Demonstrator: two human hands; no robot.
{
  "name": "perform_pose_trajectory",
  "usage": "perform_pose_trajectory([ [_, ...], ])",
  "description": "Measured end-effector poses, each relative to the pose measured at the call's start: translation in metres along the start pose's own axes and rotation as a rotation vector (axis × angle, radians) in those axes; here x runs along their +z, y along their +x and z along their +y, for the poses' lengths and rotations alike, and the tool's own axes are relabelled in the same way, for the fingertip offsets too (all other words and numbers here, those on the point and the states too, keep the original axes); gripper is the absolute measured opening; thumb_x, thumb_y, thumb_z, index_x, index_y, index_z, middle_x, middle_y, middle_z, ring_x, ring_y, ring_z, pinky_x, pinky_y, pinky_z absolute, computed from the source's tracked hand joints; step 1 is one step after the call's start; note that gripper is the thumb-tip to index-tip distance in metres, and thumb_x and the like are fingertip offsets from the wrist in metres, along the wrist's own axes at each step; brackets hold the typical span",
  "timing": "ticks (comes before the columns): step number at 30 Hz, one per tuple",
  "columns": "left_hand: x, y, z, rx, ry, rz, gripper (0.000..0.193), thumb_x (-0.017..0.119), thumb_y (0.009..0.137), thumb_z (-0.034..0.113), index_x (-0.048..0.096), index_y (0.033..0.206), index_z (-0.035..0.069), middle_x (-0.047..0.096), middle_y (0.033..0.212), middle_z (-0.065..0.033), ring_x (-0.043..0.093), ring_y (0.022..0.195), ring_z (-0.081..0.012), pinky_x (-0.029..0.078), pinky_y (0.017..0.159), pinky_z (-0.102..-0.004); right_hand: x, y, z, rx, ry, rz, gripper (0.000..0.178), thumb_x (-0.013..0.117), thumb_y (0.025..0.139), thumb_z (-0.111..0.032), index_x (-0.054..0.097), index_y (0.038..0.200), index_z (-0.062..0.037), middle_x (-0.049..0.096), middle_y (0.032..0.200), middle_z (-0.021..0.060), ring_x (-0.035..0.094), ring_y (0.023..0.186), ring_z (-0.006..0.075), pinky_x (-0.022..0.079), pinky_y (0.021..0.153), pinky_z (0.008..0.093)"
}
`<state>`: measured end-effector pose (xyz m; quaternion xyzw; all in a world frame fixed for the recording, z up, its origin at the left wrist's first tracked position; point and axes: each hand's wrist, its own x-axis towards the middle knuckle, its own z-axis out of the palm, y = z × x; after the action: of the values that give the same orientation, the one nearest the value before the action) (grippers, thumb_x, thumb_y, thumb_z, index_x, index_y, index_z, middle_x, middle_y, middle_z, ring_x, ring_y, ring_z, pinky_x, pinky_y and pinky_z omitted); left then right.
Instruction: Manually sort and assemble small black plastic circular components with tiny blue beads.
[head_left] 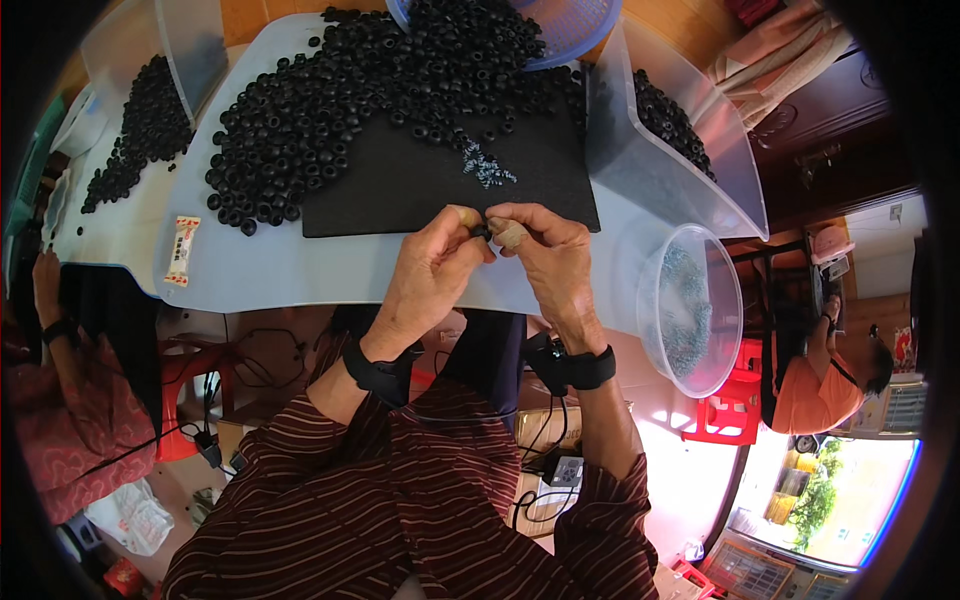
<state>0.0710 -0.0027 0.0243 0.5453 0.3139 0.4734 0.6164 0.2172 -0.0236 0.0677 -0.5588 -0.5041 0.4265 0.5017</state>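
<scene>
Hands: your left hand [432, 262] and right hand [553, 258] pinch one black part [480, 232], fingertips nearly together.
Part: between them, by the mat's [400, 190] near edge.
Handling: likely light, stiff, slippery; hold its sides.

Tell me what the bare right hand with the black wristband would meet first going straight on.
Pointing up-left, the right hand would likely meet the small, rounded, plastic-looking black piece first, then the bare left hand beside it; exact depth is unclear.
</scene>
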Motion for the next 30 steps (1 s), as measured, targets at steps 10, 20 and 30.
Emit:
perform_pose_trajectory([
  [10, -0.001, 0.0, -0.001, 0.004, -0.018, 0.009, 0.013, 0.053, 0.091, 0.004, 0.055, 0.102, -0.002, 0.064, 0.08, -0.0041, 0.054, 0.072, -0.0048, 0.043, 0.063, -0.0205, 0.0, 0.001, -0.002, -0.045, -0.078, -0.018, 0.019, 0.063, 0.089, -0.002, 0.068, 0.107, 0.0005, 0.066, 0.088, 0.0016, 0.059, 0.08, 0.0076, 0.049, 0.076, 0.0212],
  [20, 0.0, 0.001, 0.0, -0.005, 0.001, 0.006, 0.013, 0.051, 0.091, 0.005, 0.055, 0.102, -0.002, 0.065, 0.079, -0.0052, 0.055, 0.072, -0.0056, 0.044, 0.063, -0.021, 0.005, 0.0, 0.011, -0.141, -0.057, 0.04, 0.021, 0.063, 0.086, 0.001, 0.068, 0.107, -0.0013, 0.068, 0.088, 0.0043, 0.06, 0.077, 0.0082, 0.05, 0.071, 0.0218],
  [30, -0.007, 0.003, -0.001, -0.047, -0.243, 0.002, 0.016, 0.052, 0.091, 0.004, 0.06, 0.104, -0.004, 0.065, 0.088, -0.0027, 0.058, 0.081, -0.0064, 0.046, 0.074, -0.0202, 0.011, -0.007, 0.007, -0.347, -0.287, 0.009, 0.039, 0.061, 0.076, 0.008, 0.066, 0.113, -0.0036, 0.063, 0.103, 0.0099, 0.063, 0.083, 0.0163, 0.051, 0.076, 0.0276],
])
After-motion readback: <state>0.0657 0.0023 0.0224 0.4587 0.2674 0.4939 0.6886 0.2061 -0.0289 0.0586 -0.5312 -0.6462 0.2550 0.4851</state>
